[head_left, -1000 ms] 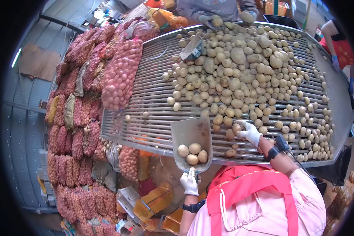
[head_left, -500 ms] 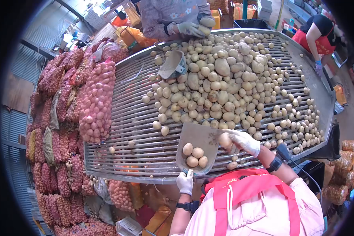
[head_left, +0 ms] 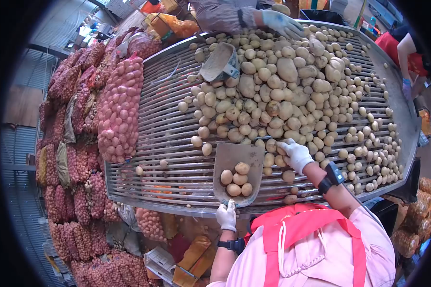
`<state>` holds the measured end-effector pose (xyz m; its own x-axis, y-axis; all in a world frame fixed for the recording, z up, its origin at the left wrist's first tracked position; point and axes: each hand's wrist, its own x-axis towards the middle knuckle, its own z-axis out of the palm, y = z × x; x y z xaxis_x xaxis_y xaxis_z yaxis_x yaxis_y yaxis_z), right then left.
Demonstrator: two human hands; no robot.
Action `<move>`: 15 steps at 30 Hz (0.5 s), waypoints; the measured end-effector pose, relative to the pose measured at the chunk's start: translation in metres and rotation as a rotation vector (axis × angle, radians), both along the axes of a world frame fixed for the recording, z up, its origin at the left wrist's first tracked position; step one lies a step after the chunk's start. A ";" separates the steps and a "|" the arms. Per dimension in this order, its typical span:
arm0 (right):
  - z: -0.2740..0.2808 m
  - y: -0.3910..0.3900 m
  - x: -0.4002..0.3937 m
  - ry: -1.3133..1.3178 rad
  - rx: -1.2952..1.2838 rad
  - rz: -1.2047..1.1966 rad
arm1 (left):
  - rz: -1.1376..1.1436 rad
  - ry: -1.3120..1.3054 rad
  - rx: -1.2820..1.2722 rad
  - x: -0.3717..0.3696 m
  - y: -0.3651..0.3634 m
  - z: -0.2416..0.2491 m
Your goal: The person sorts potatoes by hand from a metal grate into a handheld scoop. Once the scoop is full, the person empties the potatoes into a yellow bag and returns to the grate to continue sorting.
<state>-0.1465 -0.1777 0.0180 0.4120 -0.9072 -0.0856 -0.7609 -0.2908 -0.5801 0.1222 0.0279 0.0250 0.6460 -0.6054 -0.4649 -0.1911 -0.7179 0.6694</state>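
My left hand (head_left: 226, 215), in a white glove, grips the near end of a scoop (head_left: 239, 150) lying on the slatted metal table. Several potatoes (head_left: 233, 190) sit together inside the scoop's near half. To the right of the scoop, my gloved right hand (head_left: 296, 156) is at the near edge of a big potato pile (head_left: 268, 95). Its fingers curl round a potato (head_left: 278, 150), partly hidden by the glove.
A second scoop (head_left: 220, 62) rests on the pile's left side. Across the slatted table (head_left: 163, 129), a co-worker's gloved hand (head_left: 282, 24) reaches over the potatoes. Another person (head_left: 407, 52) stands far right. A full pink mesh sack (head_left: 121, 110) leans at the left, beside stacked sacks (head_left: 76, 191).
The potato my right hand held now appears to be in the scoop with the others. That hand has moved up to the pile. The co-worker's hand has come right, over the pile.
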 end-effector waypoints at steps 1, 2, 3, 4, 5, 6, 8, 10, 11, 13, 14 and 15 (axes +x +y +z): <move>0.003 -0.002 -0.002 -0.022 0.066 -0.017 | -0.036 -0.063 0.029 -0.001 0.000 0.001; 0.008 -0.004 -0.005 -0.039 0.132 -0.034 | -0.043 -0.080 0.056 -0.002 -0.001 0.002; 0.017 -0.006 -0.006 -0.191 0.255 -0.041 | -0.050 -0.096 0.083 -0.004 -0.003 0.004; 0.029 -0.008 -0.004 -0.342 0.382 -0.048 | -0.055 -0.111 0.112 -0.006 -0.002 0.005; 0.043 -0.008 -0.002 -0.492 0.511 -0.056 | -0.074 -0.149 0.108 -0.004 0.001 -0.001; 0.070 -0.008 0.005 -0.821 0.815 -0.129 | -0.093 -0.188 0.107 -0.002 0.000 -0.003; 0.060 -0.015 0.008 -0.865 0.569 -0.085 | -0.028 -0.105 0.081 -0.003 0.002 -0.001; 0.042 -0.022 0.002 -0.397 0.214 -0.093 | -0.073 -0.156 0.004 0.011 0.020 -0.035; 0.037 -0.020 0.005 -0.214 0.182 -0.036 | -0.096 -0.183 -0.038 0.019 0.027 -0.050; 0.027 -0.003 0.010 0.153 0.116 0.077 | -0.005 -0.062 -0.099 0.016 0.024 -0.038; 0.018 0.007 0.012 0.211 0.104 0.139 | 0.062 0.006 -0.122 0.010 0.019 -0.019; 0.015 0.012 0.017 0.303 0.182 0.172 | 0.128 0.075 -0.144 0.007 0.015 -0.007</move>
<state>-0.1293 -0.1656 0.0331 0.4881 -0.7858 -0.3797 -0.8547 -0.3423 -0.3904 0.1287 0.0429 0.0177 0.6889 -0.5843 -0.4289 -0.0503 -0.6288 0.7759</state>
